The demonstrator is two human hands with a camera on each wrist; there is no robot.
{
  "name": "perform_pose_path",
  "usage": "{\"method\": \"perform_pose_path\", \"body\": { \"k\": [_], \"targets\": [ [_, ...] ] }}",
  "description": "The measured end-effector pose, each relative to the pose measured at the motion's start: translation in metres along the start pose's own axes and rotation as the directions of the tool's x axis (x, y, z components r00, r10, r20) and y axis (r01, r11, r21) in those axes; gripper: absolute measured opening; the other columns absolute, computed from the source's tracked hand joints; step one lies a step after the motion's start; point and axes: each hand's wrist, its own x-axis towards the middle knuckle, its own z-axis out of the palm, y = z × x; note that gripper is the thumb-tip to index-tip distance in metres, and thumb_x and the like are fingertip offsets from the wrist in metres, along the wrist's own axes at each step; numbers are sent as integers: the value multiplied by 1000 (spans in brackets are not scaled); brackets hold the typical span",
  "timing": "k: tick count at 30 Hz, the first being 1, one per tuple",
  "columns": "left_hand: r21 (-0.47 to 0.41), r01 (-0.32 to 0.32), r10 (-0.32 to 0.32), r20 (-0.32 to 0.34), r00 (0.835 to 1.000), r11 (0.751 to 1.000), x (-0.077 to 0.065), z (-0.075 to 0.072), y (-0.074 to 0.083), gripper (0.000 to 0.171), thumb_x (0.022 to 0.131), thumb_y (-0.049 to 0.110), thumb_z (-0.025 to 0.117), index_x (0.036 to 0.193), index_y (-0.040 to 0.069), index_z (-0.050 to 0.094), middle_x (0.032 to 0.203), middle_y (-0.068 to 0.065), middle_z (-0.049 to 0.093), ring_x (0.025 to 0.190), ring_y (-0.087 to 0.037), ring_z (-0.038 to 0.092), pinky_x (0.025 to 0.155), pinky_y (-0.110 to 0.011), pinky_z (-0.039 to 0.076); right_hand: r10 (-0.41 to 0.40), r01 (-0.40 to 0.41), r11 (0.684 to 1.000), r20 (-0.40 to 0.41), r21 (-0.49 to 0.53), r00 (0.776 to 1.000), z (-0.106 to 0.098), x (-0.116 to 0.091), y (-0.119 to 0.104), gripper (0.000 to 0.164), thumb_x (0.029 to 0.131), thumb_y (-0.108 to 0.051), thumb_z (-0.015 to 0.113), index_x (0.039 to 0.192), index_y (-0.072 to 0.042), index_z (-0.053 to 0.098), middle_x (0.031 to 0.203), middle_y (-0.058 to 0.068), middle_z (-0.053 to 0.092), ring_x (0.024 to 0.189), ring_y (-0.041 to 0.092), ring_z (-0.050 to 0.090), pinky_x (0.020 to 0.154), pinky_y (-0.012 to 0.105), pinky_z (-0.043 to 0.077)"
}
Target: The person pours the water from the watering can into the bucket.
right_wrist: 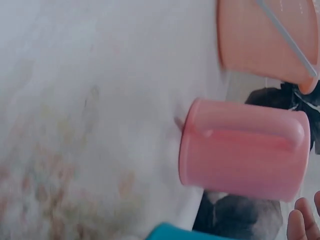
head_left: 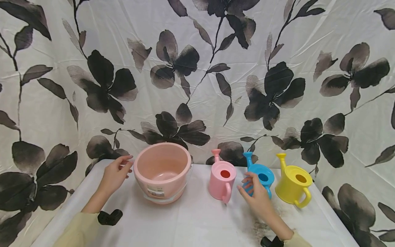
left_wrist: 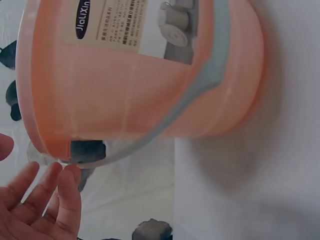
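Observation:
A pink bucket [head_left: 148, 181] with a pale wire-like handle [left_wrist: 175, 112] and a printed label [left_wrist: 120, 25] stands upright on the table. My left hand [head_left: 111, 175] is beside its left rim, fingers loosely bent and holding nothing. To the right, a pink watering can [head_left: 217, 185] and a blue watering can [head_left: 269, 171] stand side by side. My right hand [head_left: 258, 199] is in front of the blue can, covering part of its body, with fingers spread and nothing gripped. In the right wrist view only a few fingertips [right_wrist: 296, 227] show, below the pink can's top end.
A yellow watering can [head_left: 285, 188] is at the right end of the row. The white-covered table [head_left: 191, 223] has a dark stained patch [head_left: 262, 226] near my right forearm. Behind it hangs a floral cloth [head_left: 216, 113], close to the back edge.

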Motion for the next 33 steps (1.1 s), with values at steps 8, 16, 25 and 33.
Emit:
{"method": "perform_pose_path", "body": {
  "k": [8,16,25,33],
  "targets": [
    [-23,83,-81,71,994,996,10,4,6,48,101,30,43,135,-5,47,111,-26,59,81,-25,65,65,-24,56,179,-184,975,50,128,983,18,1,-3,47,87,-21,71,123,-9,44,107,8,61,91,18,57,72,20,49],
    [-86,158,-147,125,981,984,15,7,6,48,101,22,46,137,-9,43,110,-25,55,68,-6,60,64,-18,55,263,-274,952,93,138,960,30,2,-9,50,81,-26,76,116,-7,47,107,10,62,92,19,58,73,26,53],
    [-176,235,-209,153,966,956,16,9,5,49,101,20,42,141,-9,39,112,-23,50,69,-2,57,64,-14,53,247,-257,961,101,103,964,39,4,-8,46,78,-18,78,113,-8,51,107,8,63,89,18,58,70,23,48],
    [-190,294,-265,162,950,937,13,9,9,49,101,19,42,142,-8,37,110,-22,50,68,-3,56,62,-15,52,240,-243,969,90,33,967,40,3,-7,42,78,-21,76,111,-10,52,107,6,63,91,19,57,72,26,48]
  ]
}}
